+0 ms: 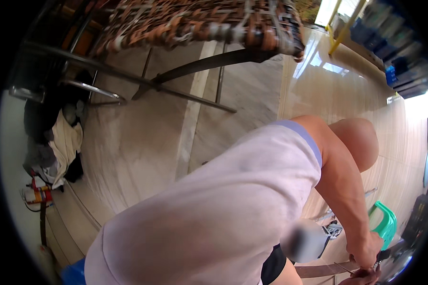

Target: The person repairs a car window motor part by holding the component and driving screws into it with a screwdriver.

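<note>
My left arm reaches from a pale sleeve to the lower right. There my left hand is closed, its fingers curled around something small that I cannot make out. Just below it, partly cut by the lower edge, is my right hand, also with bent fingers pressed together. A thin dark rod sticks out leftward beside the two hands; which hand grips it is unclear. Under them runs a flat brown strip. Right behind the left hand stands a green plastic stool.
A woven brown seat with metal legs fills the top, a curved dark bar beneath it. Piled cloth lies at the left. Blue stacked goods and a yellow frame stand far right on the shiny tiled floor.
</note>
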{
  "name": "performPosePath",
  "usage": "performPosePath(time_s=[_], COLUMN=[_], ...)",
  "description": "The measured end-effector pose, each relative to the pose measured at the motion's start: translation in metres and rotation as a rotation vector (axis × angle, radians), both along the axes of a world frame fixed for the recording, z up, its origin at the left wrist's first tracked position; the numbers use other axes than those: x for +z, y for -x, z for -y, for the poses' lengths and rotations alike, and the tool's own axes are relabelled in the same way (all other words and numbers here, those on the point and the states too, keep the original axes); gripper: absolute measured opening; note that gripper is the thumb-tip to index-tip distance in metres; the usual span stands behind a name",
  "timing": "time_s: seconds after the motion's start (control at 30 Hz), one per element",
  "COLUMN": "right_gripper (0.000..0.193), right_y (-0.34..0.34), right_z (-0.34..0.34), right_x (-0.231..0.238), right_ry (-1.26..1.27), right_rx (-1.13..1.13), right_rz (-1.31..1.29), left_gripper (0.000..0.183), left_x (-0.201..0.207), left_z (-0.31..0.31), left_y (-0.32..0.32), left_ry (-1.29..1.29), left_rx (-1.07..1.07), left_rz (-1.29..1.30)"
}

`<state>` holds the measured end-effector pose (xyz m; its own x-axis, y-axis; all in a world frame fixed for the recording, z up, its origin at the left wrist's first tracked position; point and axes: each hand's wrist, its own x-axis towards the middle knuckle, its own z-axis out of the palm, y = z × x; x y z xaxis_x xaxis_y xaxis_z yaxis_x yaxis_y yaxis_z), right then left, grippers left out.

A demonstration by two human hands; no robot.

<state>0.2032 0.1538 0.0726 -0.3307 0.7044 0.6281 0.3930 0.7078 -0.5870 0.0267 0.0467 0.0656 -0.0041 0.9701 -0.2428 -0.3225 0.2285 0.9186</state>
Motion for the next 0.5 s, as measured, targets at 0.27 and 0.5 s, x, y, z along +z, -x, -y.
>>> performPosePath(time_s=[0.27, 0.5], right_gripper=[0.033, 0.033], right_y=[0.012, 0.016], right_z=[0.0, -0.047], right_x=[0.041, 0.013], right_ry=[-0.334, -0.438], right_rx=[-0.082, -0.018], right_rz=[0.201, 0.227], left_gripper=[0.017, 0.024], left_x=[0.025, -0.019], left_z=[0.077, 0.209], left_y=[0.026, 0.044], left_ry=[-0.111, -0.208], left_rx=[0.161, 0.2], left_rz=[0.155, 0.365])
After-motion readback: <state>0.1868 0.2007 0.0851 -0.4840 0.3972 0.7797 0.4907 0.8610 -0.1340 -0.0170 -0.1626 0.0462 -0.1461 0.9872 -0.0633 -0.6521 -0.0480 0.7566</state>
